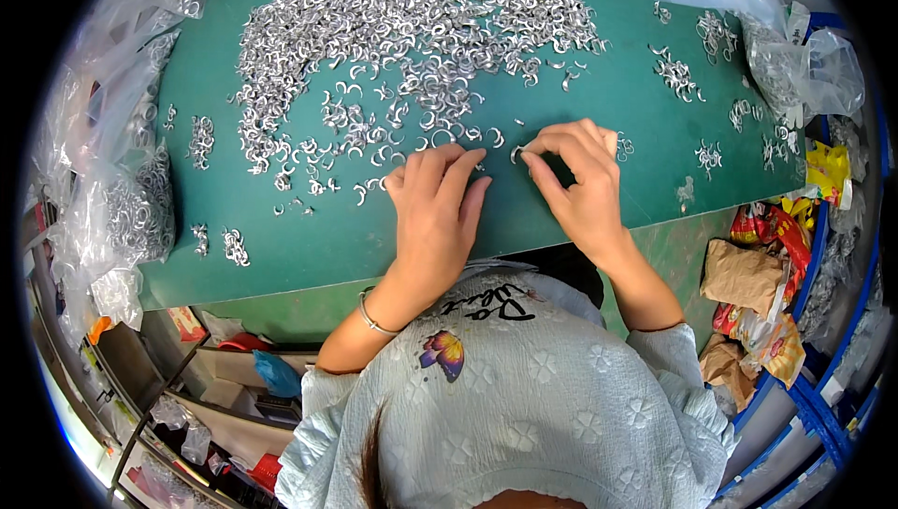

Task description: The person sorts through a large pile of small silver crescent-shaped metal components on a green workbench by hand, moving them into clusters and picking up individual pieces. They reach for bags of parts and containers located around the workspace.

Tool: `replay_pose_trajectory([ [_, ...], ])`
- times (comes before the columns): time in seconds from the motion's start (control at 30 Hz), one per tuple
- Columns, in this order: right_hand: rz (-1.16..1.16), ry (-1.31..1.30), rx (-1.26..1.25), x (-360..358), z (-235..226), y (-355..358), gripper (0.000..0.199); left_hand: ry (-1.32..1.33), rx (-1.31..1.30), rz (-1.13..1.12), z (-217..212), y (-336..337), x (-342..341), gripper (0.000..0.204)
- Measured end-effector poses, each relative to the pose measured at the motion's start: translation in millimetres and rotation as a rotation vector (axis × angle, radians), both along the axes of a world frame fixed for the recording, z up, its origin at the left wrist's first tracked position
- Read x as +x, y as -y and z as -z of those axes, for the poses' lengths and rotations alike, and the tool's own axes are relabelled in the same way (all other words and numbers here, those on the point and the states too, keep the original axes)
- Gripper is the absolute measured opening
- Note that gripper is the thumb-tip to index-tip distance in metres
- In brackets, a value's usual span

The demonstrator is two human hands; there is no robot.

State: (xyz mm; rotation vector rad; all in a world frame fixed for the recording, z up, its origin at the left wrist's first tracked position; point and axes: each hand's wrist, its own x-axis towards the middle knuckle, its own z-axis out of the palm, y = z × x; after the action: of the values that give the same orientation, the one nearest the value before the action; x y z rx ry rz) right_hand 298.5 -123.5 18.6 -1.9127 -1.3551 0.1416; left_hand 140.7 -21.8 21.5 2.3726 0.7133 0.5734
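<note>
My right hand (585,181) pinches a small C-shaped metal piece (514,154) between thumb and forefinger, just above the green tabletop (318,256). To its left, my left hand (435,210) rests with bent fingertips on the near fringe of a large heap of silvery curved pieces (412,4). Its thumb and forefinger are apart, and a tiny bit of metal shows by the forefinger tip. Whatever lies under its other fingertips is hidden. Another loose curved piece (495,138) lies between the two hands. A small cluster of pieces (625,146) sits just beyond my right hand.
Small clusters of pieces (708,157) dot the table's right side, and others (235,247) the left. Clear plastic bags of metal pieces (140,210) stand along the left edge, with another bag (814,69) at the right. Below right, a brown paper bag (744,275) lies among packets.
</note>
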Motion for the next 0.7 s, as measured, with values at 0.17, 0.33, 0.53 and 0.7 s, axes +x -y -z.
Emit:
replay_pose_trajectory([
  [0.17, -0.011, 0.113, -0.044, -5, -3, -6, 0.023, 0.003, 0.031, 0.005, -1, 2, 3, 0.035],
  [0.33, -0.064, 0.120, -0.093, -2, 6, -3, 0.027, -0.037, 0.087, -0.008, 9, 2, 6, 0.029],
  [0.53, 0.061, -0.395, 0.039, 1, -11, 3, 0.017, 0.025, 0.086, 0.048, 9, 1, 13, 0.023],
  [0.7, 0.164, -0.761, 0.268, 13, 0, 11, 0.017, -0.029, 0.082, 0.107, 4, 4, 25, 0.028],
])
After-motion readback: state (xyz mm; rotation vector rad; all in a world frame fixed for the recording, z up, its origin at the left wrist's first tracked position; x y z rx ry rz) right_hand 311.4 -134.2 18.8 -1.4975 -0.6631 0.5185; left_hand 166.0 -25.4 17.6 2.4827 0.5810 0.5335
